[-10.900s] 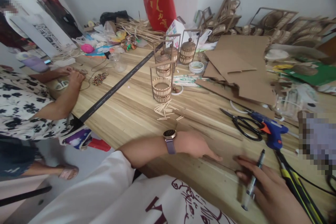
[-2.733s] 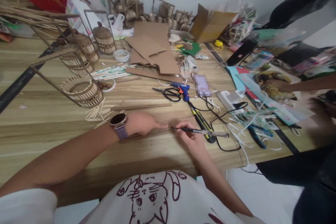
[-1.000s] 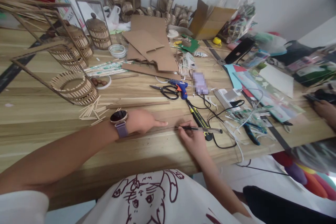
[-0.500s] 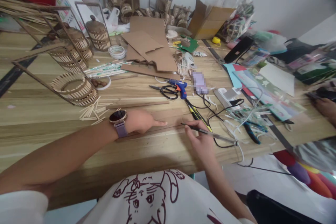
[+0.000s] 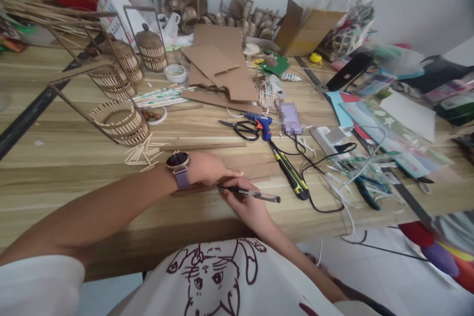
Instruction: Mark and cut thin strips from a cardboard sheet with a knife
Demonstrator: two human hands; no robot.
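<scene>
My left hand [image 5: 209,169], with a watch on its wrist, presses down on a brown cardboard strip [image 5: 261,170]. Its index finger is stretched out to the right; the other fingers are mostly hidden. In my right hand [image 5: 246,207] is a black pen [image 5: 261,195], held in a writing grip. The pen tip points left, close to the strip's near edge and just below my left hand. Part of the strip lies hidden under both hands. Beyond them rests a thin brown strip [image 5: 207,146], beside a pile of short wooden sticks [image 5: 142,154].
Further back are black scissors [image 5: 246,131], a blue glue gun [image 5: 263,124] and cardboard sheets [image 5: 222,64]. A yellow-black utility knife [image 5: 292,174] and cables lie to the right. Slatted baskets [image 5: 120,121] with tall handles stand at the left. A power strip [image 5: 326,140] sits further right.
My right hand has moved left with the pen, from the strip's right part to beneath my left hand. The left hand still presses on the strip. The view has shifted slightly.
</scene>
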